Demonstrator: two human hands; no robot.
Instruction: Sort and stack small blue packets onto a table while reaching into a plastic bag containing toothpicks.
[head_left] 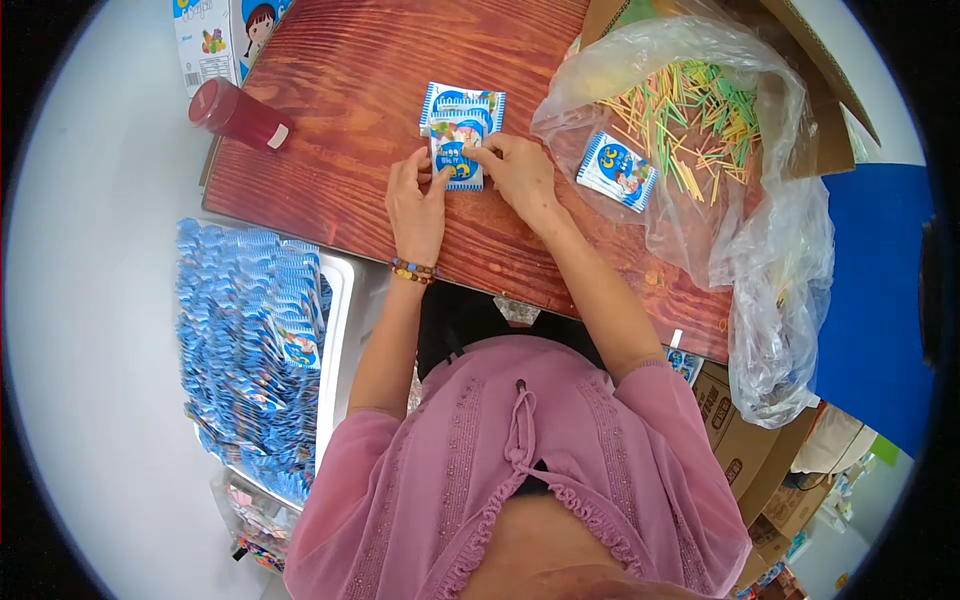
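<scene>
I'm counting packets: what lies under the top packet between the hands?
At least one other packet shows beyond its upper edge; the rest is covered, so the number underneath is unclear.

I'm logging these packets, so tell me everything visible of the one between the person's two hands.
This packet is small, flat and roughly rectangular, white and blue with multicoloured printing, apparently plastic film, with a striped band along its near end. Its long sides run away from the person, and its far end overlaps similar packets on the wooden table. The left hand touches its near left side; the right hand touches its right part. Whether it is sealed is unclear.
</scene>
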